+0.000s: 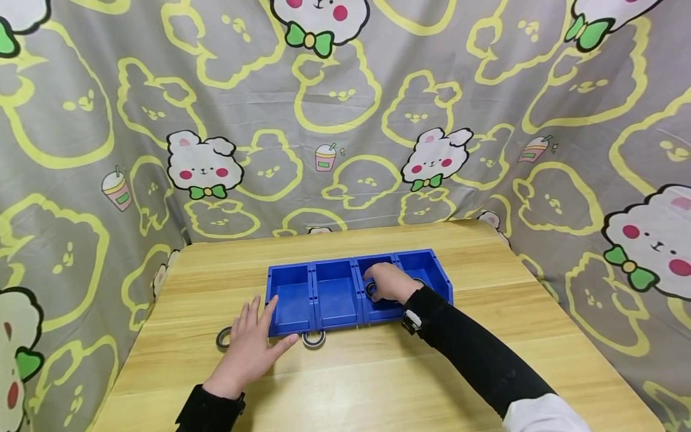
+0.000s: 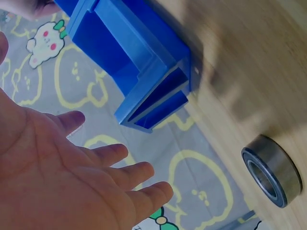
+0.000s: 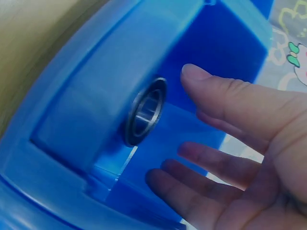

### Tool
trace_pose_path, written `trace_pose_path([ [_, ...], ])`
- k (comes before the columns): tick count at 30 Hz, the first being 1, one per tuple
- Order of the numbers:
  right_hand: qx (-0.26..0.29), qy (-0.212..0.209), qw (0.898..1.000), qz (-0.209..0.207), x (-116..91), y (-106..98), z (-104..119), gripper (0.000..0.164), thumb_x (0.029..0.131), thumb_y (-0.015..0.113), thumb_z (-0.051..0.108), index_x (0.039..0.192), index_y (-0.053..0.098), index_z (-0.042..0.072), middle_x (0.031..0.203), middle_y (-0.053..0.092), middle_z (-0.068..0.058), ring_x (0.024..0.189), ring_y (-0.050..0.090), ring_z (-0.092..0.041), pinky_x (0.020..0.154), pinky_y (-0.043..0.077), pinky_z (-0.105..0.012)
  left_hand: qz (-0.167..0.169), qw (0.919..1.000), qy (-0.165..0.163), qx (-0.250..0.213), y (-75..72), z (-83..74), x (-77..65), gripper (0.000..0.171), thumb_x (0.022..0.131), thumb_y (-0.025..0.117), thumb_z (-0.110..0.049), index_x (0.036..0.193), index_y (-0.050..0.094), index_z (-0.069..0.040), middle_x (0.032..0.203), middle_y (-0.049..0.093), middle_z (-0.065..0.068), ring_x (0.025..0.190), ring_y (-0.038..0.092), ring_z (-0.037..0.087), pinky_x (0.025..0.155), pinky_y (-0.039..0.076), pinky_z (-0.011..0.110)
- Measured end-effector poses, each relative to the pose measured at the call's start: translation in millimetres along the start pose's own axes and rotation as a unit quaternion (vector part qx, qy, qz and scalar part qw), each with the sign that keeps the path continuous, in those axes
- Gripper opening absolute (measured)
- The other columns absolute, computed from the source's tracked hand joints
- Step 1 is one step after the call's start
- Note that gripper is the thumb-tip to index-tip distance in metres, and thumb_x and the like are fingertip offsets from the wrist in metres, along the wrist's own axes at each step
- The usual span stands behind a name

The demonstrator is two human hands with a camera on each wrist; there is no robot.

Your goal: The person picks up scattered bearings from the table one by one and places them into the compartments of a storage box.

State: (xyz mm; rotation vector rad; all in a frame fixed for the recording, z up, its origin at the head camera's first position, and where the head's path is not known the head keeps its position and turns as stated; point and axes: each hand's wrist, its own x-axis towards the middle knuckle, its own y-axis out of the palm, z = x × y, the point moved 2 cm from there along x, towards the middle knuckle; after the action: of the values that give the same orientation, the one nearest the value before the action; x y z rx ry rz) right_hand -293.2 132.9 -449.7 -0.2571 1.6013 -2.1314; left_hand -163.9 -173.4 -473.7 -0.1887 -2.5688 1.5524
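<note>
My right hand (image 1: 390, 282) reaches into the third compartment of a row of blue bins (image 1: 336, 303). A ring-shaped bearing (image 1: 367, 290) shows by its fingertips. In the right wrist view that bearing (image 3: 131, 125) stands tilted near the bin's wall, with thumb and fingers spread apart beside it. My left hand (image 1: 249, 347), fingers straight and spread, hovers at the row's left front corner. One bearing (image 1: 218, 339) lies partly hidden behind the left hand, and another bearing (image 1: 314, 346) lies against the front of the bins.
A further bearing (image 1: 419, 281) shows in the rightmost compartment, partly covered by the right wrist. The bins stand on a wooden table (image 1: 345, 384). A patterned grey curtain (image 1: 356, 78) encloses the table's back and sides.
</note>
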Motion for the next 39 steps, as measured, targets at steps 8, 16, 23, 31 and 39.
trace_pose_path([
  [8,0.039,0.005,0.999,-0.013,-27,-13,6,0.041,0.079,0.085,0.004,0.117,0.072,0.002,0.122,0.069,-0.015,0.115,0.062,-0.033,0.098,0.051,-0.046,0.013,0.9997,0.022,0.0,6.4,-10.3,-4.6,0.091,0.092,0.062,-0.06,0.161,0.021,-0.018,0.163,0.01,0.029,0.147,0.005,0.055,0.113,0.006,0.073],
  [16,0.027,-0.01,0.998,-0.05,-53,-26,18,0.039,0.079,0.085,0.007,0.116,0.073,0.007,0.122,0.067,-0.01,0.116,0.061,-0.03,0.099,0.05,-0.044,0.013,0.9991,0.04,0.005,10.2,-16.8,-3.5,0.092,0.091,0.061,-0.062,0.161,0.023,-0.017,0.163,0.011,0.027,0.148,0.002,0.052,0.114,0.005,0.071],
  [23,0.022,-0.032,0.997,-0.064,-70,-30,29,0.041,0.078,0.086,0.009,0.117,0.073,0.009,0.121,0.066,-0.008,0.113,0.063,-0.028,0.097,0.052,-0.044,0.005,0.9987,0.051,0.008,13.8,-22.1,-5.5,0.092,0.089,0.064,-0.062,0.16,0.027,-0.017,0.164,0.011,0.026,0.148,0.002,0.052,0.114,0.004,0.071],
  [31,0.012,-0.04,0.997,-0.065,-82,-28,34,0.046,0.078,0.087,0.013,0.12,0.072,0.008,0.129,0.064,-0.012,0.12,0.06,-0.031,0.098,0.052,-0.044,0.002,0.9977,0.063,0.022,13.5,-30.6,-7.2,0.094,0.087,0.059,-0.071,0.159,0.03,-0.018,0.164,0.013,0.023,0.149,0.005,0.051,0.114,0.008,0.072],
  [39,0.016,-0.027,0.997,-0.065,-94,-25,34,0.047,0.077,0.087,0.014,0.121,0.071,0.009,0.126,0.065,-0.01,0.116,0.062,-0.029,0.095,0.053,-0.043,0.009,0.9975,0.069,0.015,15.2,-33.9,-6.4,0.097,0.086,0.055,-0.076,0.159,0.031,-0.016,0.164,0.013,0.024,0.149,0.003,0.051,0.116,0.004,0.069],
])
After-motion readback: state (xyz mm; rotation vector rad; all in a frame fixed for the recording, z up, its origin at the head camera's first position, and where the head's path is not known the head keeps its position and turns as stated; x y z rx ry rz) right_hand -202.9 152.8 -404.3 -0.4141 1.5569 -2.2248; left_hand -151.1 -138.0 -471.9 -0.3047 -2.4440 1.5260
